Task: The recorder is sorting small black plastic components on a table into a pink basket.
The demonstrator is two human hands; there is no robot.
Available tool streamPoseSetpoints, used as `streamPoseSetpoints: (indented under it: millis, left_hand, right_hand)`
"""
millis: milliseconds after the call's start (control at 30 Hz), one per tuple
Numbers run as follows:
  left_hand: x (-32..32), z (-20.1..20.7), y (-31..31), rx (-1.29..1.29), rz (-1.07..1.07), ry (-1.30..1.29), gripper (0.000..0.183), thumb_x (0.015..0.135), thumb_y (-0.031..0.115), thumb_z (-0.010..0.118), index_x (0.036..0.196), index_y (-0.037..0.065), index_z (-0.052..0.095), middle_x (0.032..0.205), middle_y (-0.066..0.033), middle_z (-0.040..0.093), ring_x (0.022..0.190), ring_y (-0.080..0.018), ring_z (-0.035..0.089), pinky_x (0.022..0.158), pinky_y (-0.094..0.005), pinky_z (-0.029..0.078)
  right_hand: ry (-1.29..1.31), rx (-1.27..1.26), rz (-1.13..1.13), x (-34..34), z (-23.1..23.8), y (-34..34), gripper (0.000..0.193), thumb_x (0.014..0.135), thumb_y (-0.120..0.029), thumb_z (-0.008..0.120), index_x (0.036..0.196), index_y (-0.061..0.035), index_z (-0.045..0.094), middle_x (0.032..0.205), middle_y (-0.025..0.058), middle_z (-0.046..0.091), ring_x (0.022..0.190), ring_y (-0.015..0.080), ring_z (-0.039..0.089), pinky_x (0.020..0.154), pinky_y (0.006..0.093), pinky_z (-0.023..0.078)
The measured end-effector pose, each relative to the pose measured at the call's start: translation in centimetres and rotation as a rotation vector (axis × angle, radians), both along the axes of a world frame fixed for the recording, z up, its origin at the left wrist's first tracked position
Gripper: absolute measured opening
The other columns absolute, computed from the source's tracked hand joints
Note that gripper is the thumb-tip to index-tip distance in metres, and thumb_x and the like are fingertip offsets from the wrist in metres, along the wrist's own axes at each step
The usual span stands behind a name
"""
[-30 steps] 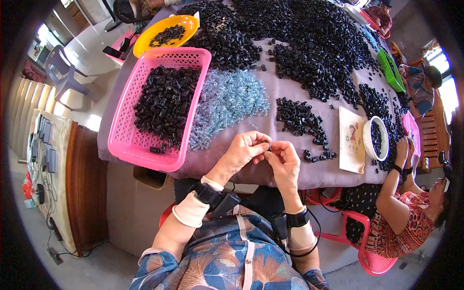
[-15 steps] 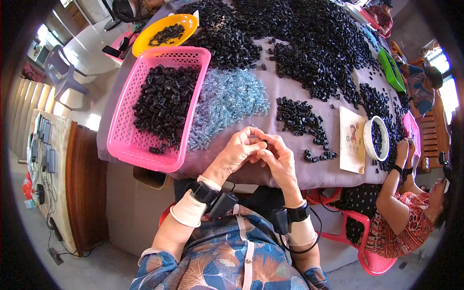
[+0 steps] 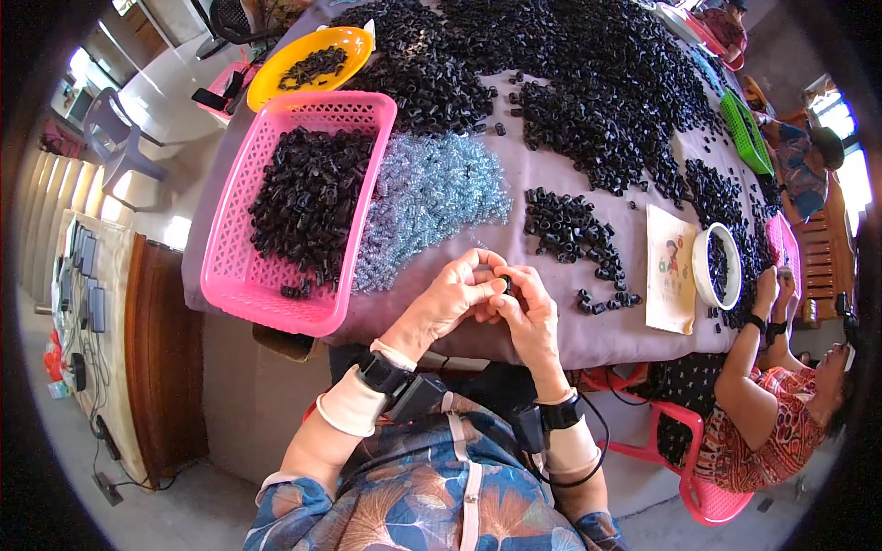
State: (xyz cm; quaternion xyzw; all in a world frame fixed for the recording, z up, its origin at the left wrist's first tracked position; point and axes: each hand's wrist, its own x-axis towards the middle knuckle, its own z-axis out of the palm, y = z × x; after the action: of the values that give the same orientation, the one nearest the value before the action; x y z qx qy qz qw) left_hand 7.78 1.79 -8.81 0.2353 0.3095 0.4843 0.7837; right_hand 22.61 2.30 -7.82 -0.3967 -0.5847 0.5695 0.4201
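Note:
Just over the table's near edge, my left hand (image 3: pixel 466 292) and my right hand (image 3: pixel 526 308) meet fingertip to fingertip. Pinched between both thumbs and forefingers is a small black plastic ring-like part (image 3: pixel 506 283); the fingers cover most of it. Beyond my hands spreads a pile of small clear bluish plastic pieces (image 3: pixel 441 188). To the right of that lies a loose group of short black tubular parts (image 3: pixel 574 225). Left of my hands stands a pink perforated basket (image 3: pixel 225 248), with many black parts (image 3: pixel 308 202) inside it.
A yellow plate (image 3: pixel 266 83) with small dark pieces sits behind the basket. Large black heaps (image 3: pixel 588 101) cover the far table. On the right are a tan booklet (image 3: pixel 669 294), a white bowl (image 3: pixel 732 292), a green basket (image 3: pixel 742 133) and a seated co-worker (image 3: pixel 772 413).
Both hands have come slightly nearer to me, still together. The black part now shows more plainly between the thumbs.

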Motion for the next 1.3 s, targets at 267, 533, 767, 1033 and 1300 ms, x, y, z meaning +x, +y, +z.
streamPoseSetpoints:
  millis: [267, 533, 767, 1033, 1300]
  left_hand:
    - [-0.4, 0.0, 0.4, 0.022, -0.104, 0.057, 0.028, 0.088, 0.015, 0.059, 0.11, 0.009, 0.044, 0.074, -0.0005, 0.059, 0.059, -0.0096, 0.056, 0.052, -0.0214, 0.045]
    - [0.1, -0.3, 0.2, 0.022, -0.029, -0.022, 0.027, 0.088, 0.013, 0.059, 0.112, 0.008, 0.046, 0.077, -0.0019, 0.06, 0.063, -0.0096, 0.057, 0.055, -0.022, 0.046]
    - [1.1, -0.2, -0.5, -0.004, 0.134, 0.015, 0.024, 0.086, 0.009, 0.059, 0.11, 0.003, 0.058, 0.079, -0.0014, 0.061, 0.065, -0.0081, 0.056, 0.057, -0.0197, 0.044]
    - [0.8, -0.6, -0.5, 0.0, 0.127, 0.031, 0.017, 0.087, 0.01, 0.059, 0.103, 0.004, 0.059, 0.076, -0.0011, 0.06, 0.063, -0.0085, 0.055, 0.058, -0.0205, 0.045]
    - [1.1, 0.0, -0.6, -0.057, 0.183, -0.024, 0.016, 0.087, 0.01, 0.059, 0.102, 0.004, 0.059, 0.077, -0.0015, 0.06, 0.062, -0.009, 0.054, 0.059, -0.0216, 0.047]
  right_hand:
    - [-0.094, 0.074, 0.003, 0.2, 0.0, 0.1, 0.02, 0.084, -0.005, 0.059, 0.101, 0.0024, 0.054, 0.097, 0.0059, 0.05, 0.067, 0.0079, 0.053, 0.058, 0.0202, 0.045]
    - [-0.026, 0.043, -0.046, -0.1, 0.2, -0.1, 0.018, 0.084, -0.004, 0.059, 0.1, 0.0019, 0.053, 0.091, 0.005, 0.051, 0.071, 0.0061, 0.052, 0.06, 0.0196, 0.045]
    - [0.196, -0.03, -0.234, -0.6, -1.0, -0.6, 0.021, 0.078, 0.001, 0.066, 0.088, -0.0025, 0.048, 0.082, 0.0015, 0.05, 0.065, 0.0063, 0.054, 0.056, 0.0201, 0.048]
    - [0.115, -0.026, -0.238, -0.8, -0.4, -0.9, 0.014, 0.081, -0.001, 0.064, 0.088, -0.0011, 0.051, 0.071, 0.0029, 0.057, 0.058, 0.0071, 0.057, 0.05, 0.0201, 0.047]
    - [0.115, -0.061, -0.254, -0.9, -0.2, -1.0, 0.008, 0.084, 0.0, 0.059, 0.091, 0.0008, 0.055, 0.069, 0.0046, 0.06, 0.057, 0.0076, 0.057, 0.048, 0.0206, 0.047]
